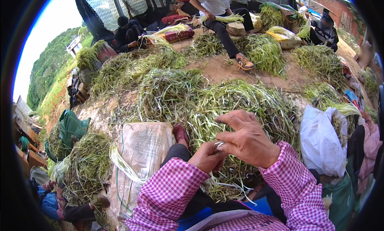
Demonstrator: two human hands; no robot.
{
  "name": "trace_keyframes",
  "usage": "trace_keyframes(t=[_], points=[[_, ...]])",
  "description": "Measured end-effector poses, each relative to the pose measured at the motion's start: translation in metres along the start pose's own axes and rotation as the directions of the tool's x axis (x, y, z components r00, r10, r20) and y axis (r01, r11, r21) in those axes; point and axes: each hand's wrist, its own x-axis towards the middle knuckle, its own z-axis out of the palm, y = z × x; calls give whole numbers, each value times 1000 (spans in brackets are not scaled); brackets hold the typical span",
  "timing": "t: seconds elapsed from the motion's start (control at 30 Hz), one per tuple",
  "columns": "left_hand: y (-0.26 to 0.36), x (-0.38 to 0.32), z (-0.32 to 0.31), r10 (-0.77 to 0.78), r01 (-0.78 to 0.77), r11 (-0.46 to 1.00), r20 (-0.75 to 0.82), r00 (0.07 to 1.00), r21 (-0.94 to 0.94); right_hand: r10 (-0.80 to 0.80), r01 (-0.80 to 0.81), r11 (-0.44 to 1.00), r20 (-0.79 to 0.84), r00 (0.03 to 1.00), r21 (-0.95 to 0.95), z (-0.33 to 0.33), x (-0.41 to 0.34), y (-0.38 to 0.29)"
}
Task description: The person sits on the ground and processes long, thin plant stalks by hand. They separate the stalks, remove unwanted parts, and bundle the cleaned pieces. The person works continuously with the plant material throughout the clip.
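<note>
My left hand (208, 156) is closed around a few pale, thin plant stalks (235, 186), whose white ends dangle below over my lap. Right above it, my right hand (249, 138) meets it with thumb and a finger on a short white bit of stalk at the top of the left fist. The index finger of the right hand stands out apart from the others. Beneath both hands spreads a heap of tangled green leaves and stalks (240, 99). To the left lies a flat woven plastic sack (147, 144) with a small bundle of whitish stalks (126, 166) on it.
A white sack (322, 141) stands at the right. A seated person (216, 9) opposite holds a stalk bundle (225, 18), one shoe (245, 63) near the heaps. Other people sit at the left (129, 33) and right (324, 30). More leaf heaps (87, 162) surround me.
</note>
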Motion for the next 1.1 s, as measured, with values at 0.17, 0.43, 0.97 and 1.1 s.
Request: trace_keyframes(t=[0.17,0.43,0.97,1.1], points=[[-5,4,5,4,1,995,-53,999,103,85,-95,980,61,995,176,14,-6,5],[-7,1,1,-35,29,997,-80,996,-77,440,-254,759,-184,879,600,16,-17,18],[51,4,-8,67,-275,837,-411,909,-474,196,-562,20,548,813,827,52,-50,19],[104,-15,-35,140,-436,803,-583,800,-406,-19,-707,-65,707,707,705,102,-81,-14]])
